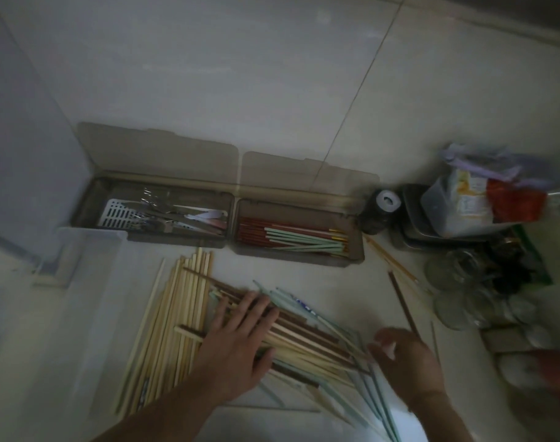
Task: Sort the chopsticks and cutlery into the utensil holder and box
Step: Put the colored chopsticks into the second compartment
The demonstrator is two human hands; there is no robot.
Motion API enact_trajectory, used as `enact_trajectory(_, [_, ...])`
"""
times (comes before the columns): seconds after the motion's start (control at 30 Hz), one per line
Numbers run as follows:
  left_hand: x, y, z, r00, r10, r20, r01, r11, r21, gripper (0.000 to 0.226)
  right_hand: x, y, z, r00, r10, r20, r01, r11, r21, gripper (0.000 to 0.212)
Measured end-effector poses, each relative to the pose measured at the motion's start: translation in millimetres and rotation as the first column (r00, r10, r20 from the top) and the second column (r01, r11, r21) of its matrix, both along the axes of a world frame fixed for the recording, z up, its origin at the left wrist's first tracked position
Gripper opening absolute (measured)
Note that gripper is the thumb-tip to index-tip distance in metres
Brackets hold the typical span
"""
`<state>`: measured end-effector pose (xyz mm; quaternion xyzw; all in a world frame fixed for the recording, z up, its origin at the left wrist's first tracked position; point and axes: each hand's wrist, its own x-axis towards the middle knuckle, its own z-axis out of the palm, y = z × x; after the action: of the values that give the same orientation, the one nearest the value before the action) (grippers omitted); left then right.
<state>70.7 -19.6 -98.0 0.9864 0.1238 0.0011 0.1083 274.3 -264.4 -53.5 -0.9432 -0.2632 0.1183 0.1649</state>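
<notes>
**A:** What's the surface like?

**B:** Pale counter (352, 282), dim light, tiled wall (240, 74) at the back. Pic's a bit blurry.

**A:** Hands?

**B:** My left hand (237, 339) lies flat w/ fingers straight, spread, pressing on the chopstick pile (182, 314); not curled round anything. My right hand (406, 362) is just right of it, fingers bent at the pile's right end, where the pale green sticks (361, 384) fan toward me. Can't tell if it's actually pinching one, too smeared.

**A:** And the pile?

**B:** Mostly light bamboo sticks under & left of my left hand, some dark brown ones crossing beneath my fingers. A single dark chopstick (403, 304) lies just beyond my right hand, apart from the rest.

**A:** Further out?

**B:** Past my left hand: two open brown trays side by side, lids up vs. the wall. Left box (90, 199) has metal cutlery (157, 208) on a white grid insert. Right box (355, 247) holds red and green chopsticks (291, 237) lying lengthwise. Clear plastic container (80, 250) to the far left. Beyond my right hand: glass jars (447, 275), a dark bottle (380, 212), bagged stuff in a metal tray (412, 224).
</notes>
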Motion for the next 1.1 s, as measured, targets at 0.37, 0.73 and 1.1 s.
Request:
enact_trajectory(0.37, [-0.8,-2.9,1.4,0.999,0.018,-0.037,-0.018,1.000,0.003,0.063,-30.6,-30.1,-31.1,0.985,-0.017,0.171,0.011,0.999,0.038,0.021])
enact_trajectory(0.73, [-1.1,-2.3,0.5,0.999,0.014,-0.047,-0.014,1.000,0.013,0.063,-6.1,-51.4,-33.7,0.953,-0.226,0.204,0.229,0.973,0.006,0.023])
enact_trajectory(1.1, [-0.4,-2.5,-2.6,1.000,0.013,-0.024,-0.013,0.999,0.031,0.063,-59.0,-54.9,-35.7,0.989,-0.134,0.063,0.144,0.975,-0.172,0.025])
